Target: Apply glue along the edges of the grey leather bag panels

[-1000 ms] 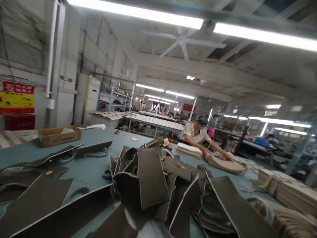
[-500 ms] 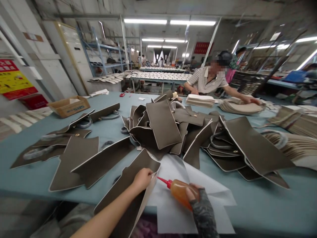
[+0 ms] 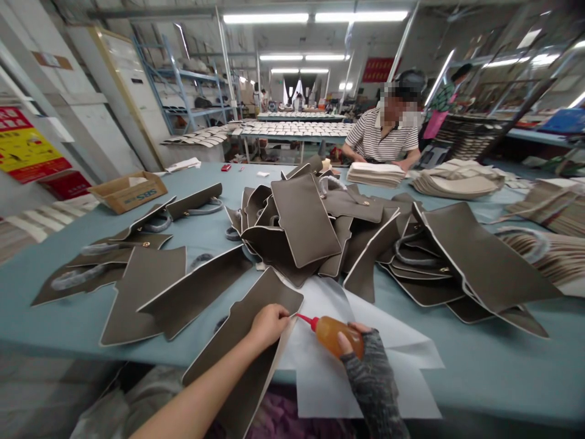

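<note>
A brown leather bag panel [image 3: 249,317] with pale edges lies slanted before me, its near end hanging past the table's front edge. My left hand [image 3: 270,323] is closed on the panel's right edge near the far corner. My right hand [image 3: 359,347], in a grey fingerless glove, is wrapped round a squeeze bottle [image 3: 333,335] of amber liquid. The bottle lies tilted, its red nozzle pointing left, with the tip at the panel's edge close to my left fingers. Beneath the bottle, white sheets [image 3: 365,390] are spread on the table.
More brown bag panels with wrapped handles are heaped in the middle [image 3: 306,225], at the left [image 3: 146,286] and at the right [image 3: 479,250]. A cardboard box [image 3: 130,192] stands at the back left. Across the blue-green table [image 3: 516,378], a co-worker [image 3: 384,137] handles a pale stack [image 3: 377,173].
The bottle's nozzle tip has come closer to the panel's edge. The co-worker's outstretched arm has drawn back to the pale stack. The whole view has shifted slightly.
</note>
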